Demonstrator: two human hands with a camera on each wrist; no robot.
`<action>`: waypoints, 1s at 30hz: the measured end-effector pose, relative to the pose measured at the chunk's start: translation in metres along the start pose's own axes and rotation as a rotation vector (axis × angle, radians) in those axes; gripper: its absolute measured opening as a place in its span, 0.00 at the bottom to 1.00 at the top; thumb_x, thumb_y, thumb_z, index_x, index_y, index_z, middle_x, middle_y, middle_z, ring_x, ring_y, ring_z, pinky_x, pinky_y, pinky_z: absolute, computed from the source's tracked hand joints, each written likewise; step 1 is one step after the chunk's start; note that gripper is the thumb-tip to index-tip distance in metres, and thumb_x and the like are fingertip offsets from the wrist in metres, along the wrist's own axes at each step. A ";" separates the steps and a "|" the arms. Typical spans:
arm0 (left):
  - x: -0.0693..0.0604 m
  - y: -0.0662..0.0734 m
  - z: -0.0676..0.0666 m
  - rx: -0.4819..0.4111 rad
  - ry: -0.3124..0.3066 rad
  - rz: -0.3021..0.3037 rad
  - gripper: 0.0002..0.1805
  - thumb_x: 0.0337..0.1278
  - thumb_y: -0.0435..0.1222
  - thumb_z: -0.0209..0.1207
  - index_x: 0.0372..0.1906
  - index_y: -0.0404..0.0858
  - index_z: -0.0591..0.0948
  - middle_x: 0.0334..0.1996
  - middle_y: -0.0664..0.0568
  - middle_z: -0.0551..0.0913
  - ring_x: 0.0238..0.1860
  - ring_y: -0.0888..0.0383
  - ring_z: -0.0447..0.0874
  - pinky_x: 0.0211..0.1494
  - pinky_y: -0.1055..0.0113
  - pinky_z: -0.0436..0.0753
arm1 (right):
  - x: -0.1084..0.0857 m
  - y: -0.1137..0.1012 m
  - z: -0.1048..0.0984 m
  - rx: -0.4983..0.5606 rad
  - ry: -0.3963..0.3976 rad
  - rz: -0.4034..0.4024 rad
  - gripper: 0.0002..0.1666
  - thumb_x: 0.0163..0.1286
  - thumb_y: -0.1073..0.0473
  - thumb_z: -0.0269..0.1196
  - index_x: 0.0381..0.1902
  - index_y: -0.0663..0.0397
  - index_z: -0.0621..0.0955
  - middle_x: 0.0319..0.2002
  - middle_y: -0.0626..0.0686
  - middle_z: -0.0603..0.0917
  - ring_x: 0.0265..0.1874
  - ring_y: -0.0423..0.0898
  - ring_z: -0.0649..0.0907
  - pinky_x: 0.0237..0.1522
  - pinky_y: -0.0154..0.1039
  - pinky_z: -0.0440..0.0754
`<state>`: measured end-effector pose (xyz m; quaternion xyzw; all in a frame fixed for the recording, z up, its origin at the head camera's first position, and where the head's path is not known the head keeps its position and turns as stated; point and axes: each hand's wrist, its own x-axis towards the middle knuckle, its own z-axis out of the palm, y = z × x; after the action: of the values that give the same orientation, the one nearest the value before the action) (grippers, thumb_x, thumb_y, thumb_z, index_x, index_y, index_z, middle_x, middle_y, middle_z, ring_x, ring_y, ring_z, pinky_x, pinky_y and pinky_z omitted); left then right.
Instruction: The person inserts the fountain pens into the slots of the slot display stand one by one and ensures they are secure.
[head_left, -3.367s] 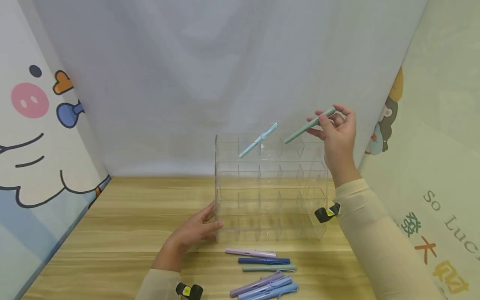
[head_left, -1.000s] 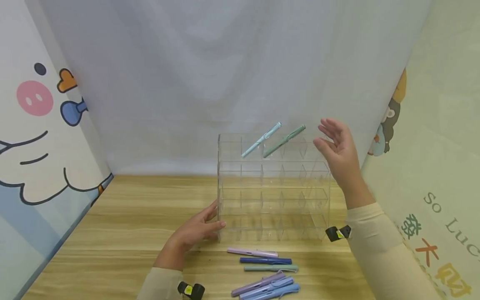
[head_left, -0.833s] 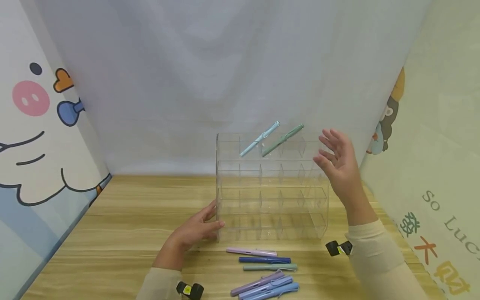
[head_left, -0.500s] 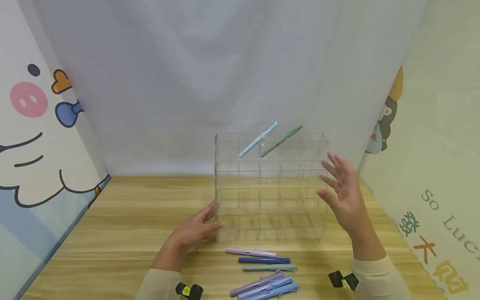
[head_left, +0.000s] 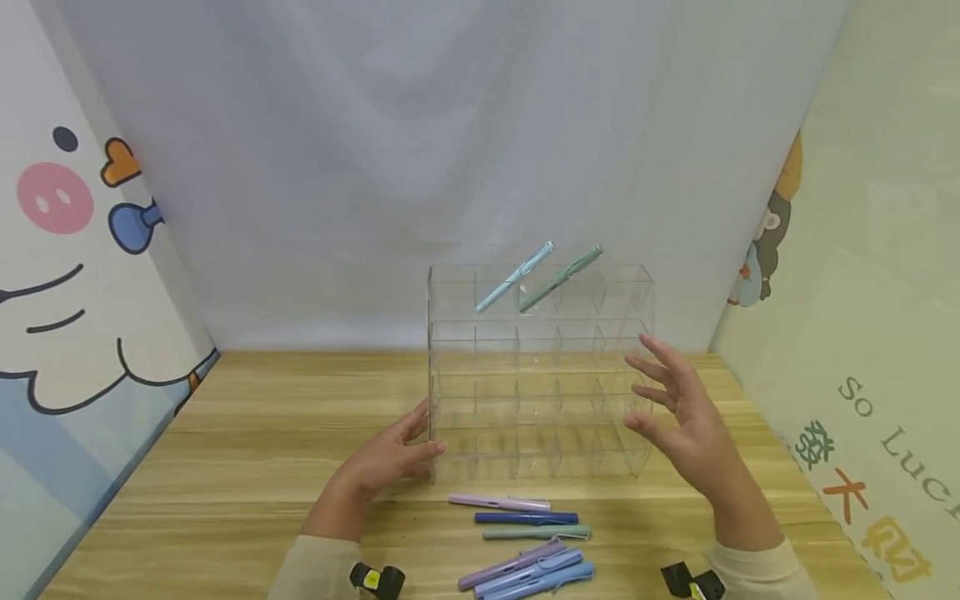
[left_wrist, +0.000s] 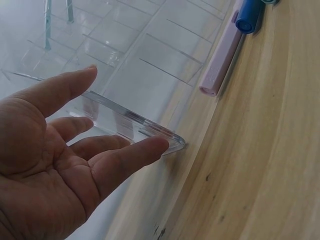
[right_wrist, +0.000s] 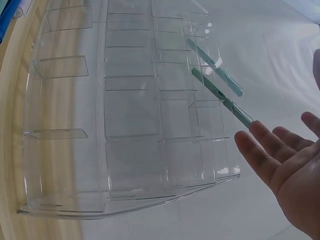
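A clear acrylic pen rack (head_left: 540, 321) with stepped tiers and thin dividers stands on the wooden table. In its top tier lean a light blue pen (head_left: 515, 277) and, to the right, a green pen (head_left: 561, 279), both slanting up rightward. At the rack's lower left side rests my left hand (head_left: 386, 467), thumb over the front edge and fingers loosely extended along the side panel (left_wrist: 132, 116). My right hand (head_left: 686, 425) holds nothing; its fingers are spread beside the rack's right side. The right wrist view shows its fingertips near the green pen's clip end (right_wrist: 240, 114).
Before the rack lie a pale pink-purple pen (head_left: 498, 502), a dark blue pen (head_left: 527, 518) and a sage green pen (head_left: 534, 532). Nearer me, a purple pen (head_left: 512, 565) and two light blue ones lie close together. A pale curtain (head_left: 330, 167) hangs behind.
My right hand has let go of the green pen, which now leans in the top tier beside the light blue one. That hand has come down along the rack's right side; the left stays put.
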<state>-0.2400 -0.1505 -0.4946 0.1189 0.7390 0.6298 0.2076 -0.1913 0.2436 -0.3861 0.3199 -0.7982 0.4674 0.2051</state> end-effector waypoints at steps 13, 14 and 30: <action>0.001 -0.002 0.001 -0.003 -0.010 0.009 0.46 0.67 0.42 0.60 0.80 0.56 0.45 0.79 0.42 0.45 0.67 0.36 0.69 0.60 0.48 0.80 | -0.010 -0.019 0.003 -0.285 -0.340 0.235 0.33 0.69 0.47 0.64 0.70 0.37 0.68 0.64 0.45 0.76 0.56 0.50 0.81 0.53 0.50 0.82; 0.002 -0.002 0.000 -0.002 -0.010 0.008 0.47 0.66 0.43 0.61 0.80 0.56 0.45 0.79 0.43 0.45 0.67 0.37 0.70 0.60 0.48 0.80 | -0.010 -0.020 0.006 -0.307 -0.370 0.262 0.32 0.69 0.44 0.63 0.69 0.39 0.69 0.63 0.46 0.76 0.56 0.52 0.81 0.53 0.52 0.82; 0.001 -0.003 0.001 0.037 0.013 -0.011 0.47 0.66 0.44 0.61 0.80 0.56 0.45 0.79 0.45 0.46 0.65 0.39 0.73 0.61 0.49 0.79 | -0.018 -0.002 0.069 -0.422 -0.760 0.406 0.21 0.65 0.49 0.67 0.50 0.55 0.81 0.47 0.52 0.85 0.46 0.51 0.83 0.47 0.51 0.81</action>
<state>-0.2405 -0.1498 -0.4982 0.1145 0.7525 0.6156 0.2040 -0.1787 0.1884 -0.4289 0.2570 -0.9405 0.1756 -0.1363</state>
